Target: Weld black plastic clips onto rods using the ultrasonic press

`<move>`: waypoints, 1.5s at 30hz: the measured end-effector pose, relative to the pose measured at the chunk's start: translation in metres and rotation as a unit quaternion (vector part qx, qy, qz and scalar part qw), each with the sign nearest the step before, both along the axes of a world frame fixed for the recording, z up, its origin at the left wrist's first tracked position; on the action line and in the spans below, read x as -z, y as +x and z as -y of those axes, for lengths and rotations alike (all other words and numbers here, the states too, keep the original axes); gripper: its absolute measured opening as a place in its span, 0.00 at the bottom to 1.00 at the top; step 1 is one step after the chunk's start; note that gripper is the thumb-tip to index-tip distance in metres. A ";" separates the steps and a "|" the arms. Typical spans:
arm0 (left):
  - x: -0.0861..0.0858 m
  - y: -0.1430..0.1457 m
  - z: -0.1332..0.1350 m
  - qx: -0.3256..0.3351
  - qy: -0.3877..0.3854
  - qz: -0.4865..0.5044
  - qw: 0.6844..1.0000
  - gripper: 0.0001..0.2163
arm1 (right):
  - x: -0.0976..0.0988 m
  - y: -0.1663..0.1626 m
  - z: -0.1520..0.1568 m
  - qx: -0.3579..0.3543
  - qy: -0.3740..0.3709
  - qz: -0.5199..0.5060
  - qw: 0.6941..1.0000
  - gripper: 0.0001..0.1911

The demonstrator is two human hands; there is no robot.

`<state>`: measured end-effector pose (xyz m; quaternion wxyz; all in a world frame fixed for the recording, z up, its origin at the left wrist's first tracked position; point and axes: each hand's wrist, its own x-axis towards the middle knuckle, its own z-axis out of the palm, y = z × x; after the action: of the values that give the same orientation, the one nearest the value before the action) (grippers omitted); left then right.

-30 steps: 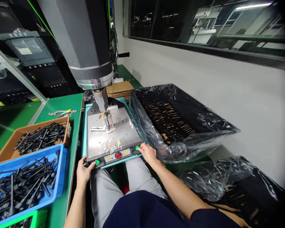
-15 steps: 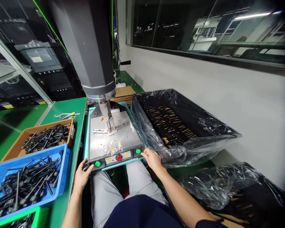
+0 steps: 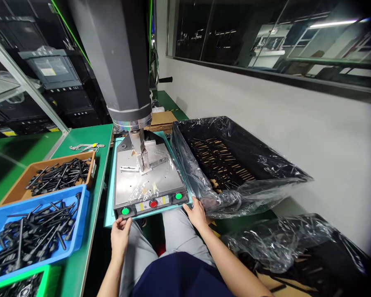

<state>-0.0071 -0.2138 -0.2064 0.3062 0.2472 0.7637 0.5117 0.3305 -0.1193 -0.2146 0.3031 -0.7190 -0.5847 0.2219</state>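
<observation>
A press machine stands before me, its grey column lowered onto a small fixture on the steel base plate. The front panel carries a left green button, a red button and a right green button. My left hand sits just below the panel's left corner, fingers loosely curled, holding nothing. At the panel's right corner my right hand rests with its fingers apart, touching the edge beside the plastic-lined bin.
A black bin lined with clear plastic holds several finished parts on the right. On the left green bench sit a brown tray and a blue tray of black rods. More plastic-wrapped stock lies lower right.
Both hands have come off the green buttons and drawn back toward me below the panel's front edge. The press head has come down onto the fixture.
</observation>
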 end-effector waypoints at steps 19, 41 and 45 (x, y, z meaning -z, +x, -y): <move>0.008 0.014 0.004 0.125 0.040 0.125 0.983 0.21 | 0.012 0.004 0.016 0.011 -0.028 -0.360 0.933 0.16; -0.006 0.038 0.036 0.038 0.029 0.362 0.931 0.17 | -0.023 0.032 0.090 -0.031 -0.244 -0.419 0.874 0.12; 0.009 0.039 0.082 0.027 -0.037 0.351 0.935 0.17 | -0.016 0.034 0.090 -0.039 -0.262 -0.388 0.883 0.12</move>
<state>0.0316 -0.2961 -0.2149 0.5774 0.0606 0.6188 0.5291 0.3648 -0.2091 -0.1982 0.2976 -0.6052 -0.3680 0.6401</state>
